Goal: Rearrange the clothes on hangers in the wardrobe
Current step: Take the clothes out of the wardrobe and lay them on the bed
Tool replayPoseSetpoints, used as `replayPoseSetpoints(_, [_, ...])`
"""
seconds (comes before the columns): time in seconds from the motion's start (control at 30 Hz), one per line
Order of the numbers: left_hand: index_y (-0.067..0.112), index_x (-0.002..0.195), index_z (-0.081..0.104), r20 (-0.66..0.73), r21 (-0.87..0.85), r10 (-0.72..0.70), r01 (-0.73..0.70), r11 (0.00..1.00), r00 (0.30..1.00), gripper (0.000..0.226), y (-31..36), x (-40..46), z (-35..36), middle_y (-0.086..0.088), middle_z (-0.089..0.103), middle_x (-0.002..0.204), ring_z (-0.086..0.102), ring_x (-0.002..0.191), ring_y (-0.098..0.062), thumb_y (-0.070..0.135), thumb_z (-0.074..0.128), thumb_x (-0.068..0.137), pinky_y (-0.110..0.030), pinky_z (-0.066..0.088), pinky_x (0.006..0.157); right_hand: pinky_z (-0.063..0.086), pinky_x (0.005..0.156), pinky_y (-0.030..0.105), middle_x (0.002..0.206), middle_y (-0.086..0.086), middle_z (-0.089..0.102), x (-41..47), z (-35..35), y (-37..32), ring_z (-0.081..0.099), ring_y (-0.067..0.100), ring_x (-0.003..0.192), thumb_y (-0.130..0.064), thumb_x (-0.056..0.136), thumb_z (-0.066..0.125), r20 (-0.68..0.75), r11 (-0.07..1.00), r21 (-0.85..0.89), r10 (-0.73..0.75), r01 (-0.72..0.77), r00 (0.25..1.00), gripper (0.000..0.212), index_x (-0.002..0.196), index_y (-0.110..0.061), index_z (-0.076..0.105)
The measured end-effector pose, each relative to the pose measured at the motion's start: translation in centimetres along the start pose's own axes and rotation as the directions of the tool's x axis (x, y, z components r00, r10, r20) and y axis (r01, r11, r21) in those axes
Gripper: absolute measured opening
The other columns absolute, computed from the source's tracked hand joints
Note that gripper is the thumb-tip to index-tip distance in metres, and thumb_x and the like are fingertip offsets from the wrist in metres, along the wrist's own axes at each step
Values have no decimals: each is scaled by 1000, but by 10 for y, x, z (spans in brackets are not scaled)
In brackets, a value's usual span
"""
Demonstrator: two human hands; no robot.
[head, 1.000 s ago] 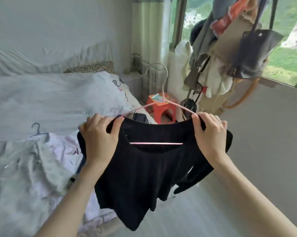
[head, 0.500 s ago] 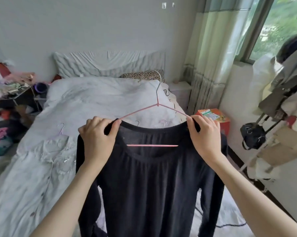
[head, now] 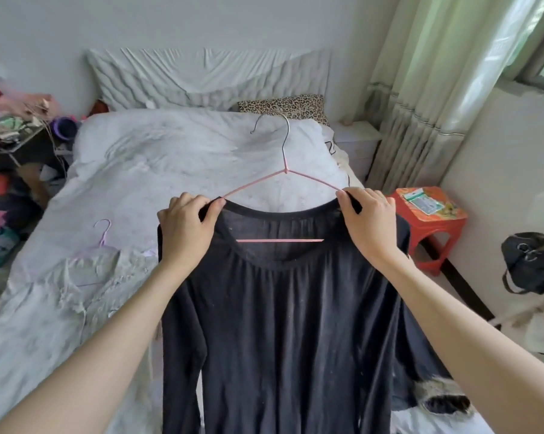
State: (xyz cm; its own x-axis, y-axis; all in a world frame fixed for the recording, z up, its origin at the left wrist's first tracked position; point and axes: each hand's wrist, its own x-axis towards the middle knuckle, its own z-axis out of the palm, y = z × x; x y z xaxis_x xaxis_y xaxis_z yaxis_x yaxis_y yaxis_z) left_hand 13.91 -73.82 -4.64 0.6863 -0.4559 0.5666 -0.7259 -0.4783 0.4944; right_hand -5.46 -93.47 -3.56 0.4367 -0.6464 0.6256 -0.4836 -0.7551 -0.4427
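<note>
Hands first, since they're closest: left hand (head: 186, 228) grips the left shoulder of a black long-sleeved top (head: 283, 333), thumb and fingers curled over the neckline edge. Right hand (head: 369, 220) does the same on the right shoulder, fingers pinched tight on the fabric right where the hanger arm goes in. Both arms reach forward, holding the top up in front of the bed (head: 158, 158), so it hangs flat facing the camera with the sleeves dropping down either side.

The top sits on a pink wire hanger (head: 285, 180); its lower bar shows through the neck opening and the metal hook sticks up above, tilted a bit left.

Behind and left, a pale lacy garment (head: 86, 277) lies on the bed with a lilac hanger (head: 103, 233) on it. Off to the right there's a red plastic stool (head: 430, 227) with a small packet on top, and a black bag (head: 530, 261) hanging near the edge. Further back: a leopard-print pillow (head: 283, 104) at the head of the bed, a pale green curtain (head: 430, 73) by the window, and a cluttered side table (head: 17, 130) on the far left.
</note>
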Motion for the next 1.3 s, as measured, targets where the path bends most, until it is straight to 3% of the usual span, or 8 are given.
replayPoseSetpoints(0.2, [9, 88, 67, 164, 93, -122, 108, 990, 979, 34, -58, 26, 96, -11, 61, 92, 51, 97, -33, 38, 51, 92, -40, 32, 83, 23, 81, 27, 95, 4, 67, 25, 106, 48, 55, 25, 92, -30, 95, 48, 241, 994, 29, 96, -107, 966, 27, 97, -9, 65])
replayPoseSetpoints(0.37, [7, 84, 66, 305, 172, -203, 156, 973, 930, 36, -114, 19, 178, -14, 60, 90, 53, 95, -35, 38, 51, 92, -36, 33, 70, 30, 82, 37, 83, 8, 64, 8, 202, 100, 55, 33, 84, -19, 95, 45, 431, 986, -8, 152, -165, 889, 22, 90, -5, 62])
replayPoseSetpoints(0.57, [11, 92, 64, 380, 220, -182, 103, 970, 907, 28, -176, 18, 268, -13, 62, 93, 54, 91, -35, 35, 52, 93, -41, 41, 70, 24, 77, 34, 97, 10, 63, -8, 310, 140, 52, 32, 97, -17, 97, 43, 489, 962, -85, 268, -260, 830, 21, 99, -6, 60])
replayPoseSetpoints(0.7, [8, 96, 59, 464, 243, -152, 40, 969, 873, 27, -208, 16, 323, -13, 59, 96, 52, 94, -35, 33, 47, 95, -43, 41, 73, 26, 82, 37, 107, 12, 59, -22, 367, 170, 46, 31, 105, -19, 98, 40, 526, 948, -167, 319, -272, 789, 24, 104, -8, 60])
replayPoseSetpoints(0.9, [7, 98, 56, 532, 270, -199, 58, 961, 823, 29, -231, 14, 386, -14, 54, 101, 46, 101, -34, 33, 43, 97, -44, 39, 75, 21, 80, 34, 107, 11, 53, -35, 412, 202, 41, 28, 106, -23, 98, 42, 479, 927, -299, 352, -227, 804, 25, 105, -10, 63])
replayPoseSetpoints(1.1, [9, 100, 58, 499, 312, -185, 24, 950, 847, 29, -239, 1, 418, -13, 54, 103, 46, 100, -33, 34, 44, 97, -40, 33, 76, 26, 79, 38, 103, 13, 56, -43, 435, 222, 44, 31, 101, -24, 98, 40, 438, 913, -373, 329, -164, 836, 27, 102, -8, 62])
replayPoseSetpoints(1.2, [13, 108, 57, 566, 383, -262, 31, 923, 782, 33, -245, -7, 419, -11, 53, 111, 44, 107, -31, 39, 40, 97, -42, 32, 84, 27, 79, 39, 99, 12, 58, -51, 434, 225, 46, 31, 100, -25, 98, 42, 470, 918, -388, 270, -77, 840, 28, 102, -7, 63])
replayPoseSetpoints(1.3, [13, 124, 49, 620, 409, -344, 83, 909, 705, 41, -241, -2, 408, -12, 46, 127, 39, 120, -31, 42, 36, 97, -45, 30, 95, 31, 85, 41, 105, 12, 59, -47, 422, 219, 48, 32, 105, -30, 96, 46, 502, 925, -368, 280, -91, 818, 30, 111, -10, 62])
